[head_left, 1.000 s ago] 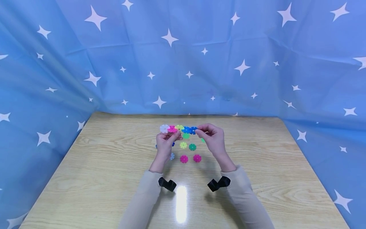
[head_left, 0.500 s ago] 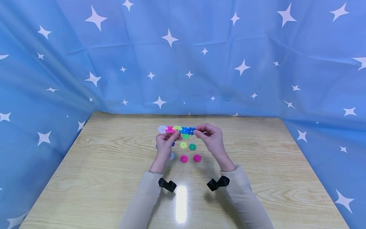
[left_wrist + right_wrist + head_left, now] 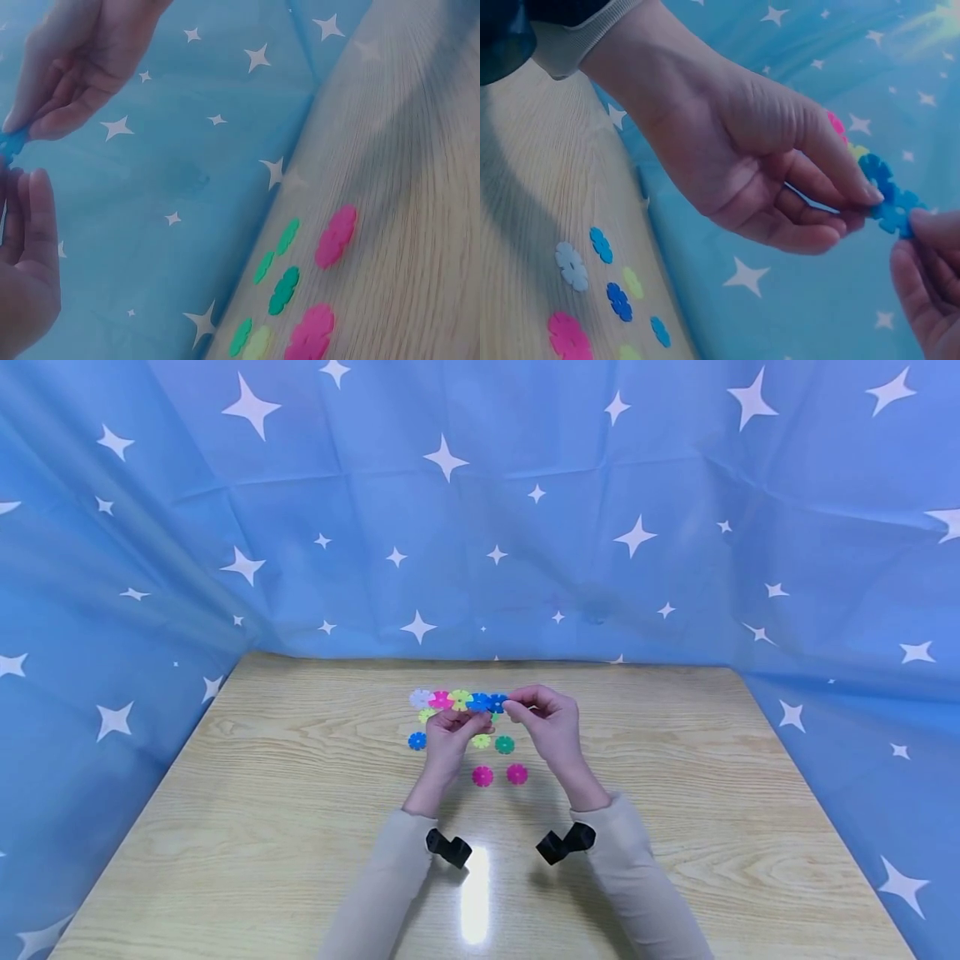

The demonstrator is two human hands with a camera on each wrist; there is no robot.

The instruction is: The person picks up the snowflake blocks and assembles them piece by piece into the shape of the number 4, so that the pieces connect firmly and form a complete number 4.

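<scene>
A row of linked notched plastic discs is held up above the table: a white disc (image 3: 422, 698), a pink disc (image 3: 440, 700), a yellow disc (image 3: 460, 700) and two blue discs (image 3: 478, 702). My right hand (image 3: 551, 727) pinches the blue disc at the row's right end between thumb and fingers. Just below the two blue discs, my left hand (image 3: 450, 739) has its fingertips on the row. In the right wrist view, the left hand (image 3: 934, 277) pinches the edge of the lighter blue disc (image 3: 900, 212). Fingers hide parts of both blue discs.
Loose discs lie on the wooden table (image 3: 262, 827) below the hands, among them two magenta discs (image 3: 517, 774), a dark green disc (image 3: 505, 745) and a blue disc (image 3: 417, 741). A blue star-patterned curtain (image 3: 495, 510) hangs behind the table and along its sides.
The left hand has moved right along the row, from below the yellow disc to the blue discs. The row and the right hand have shifted slightly left. The table discs stay put.
</scene>
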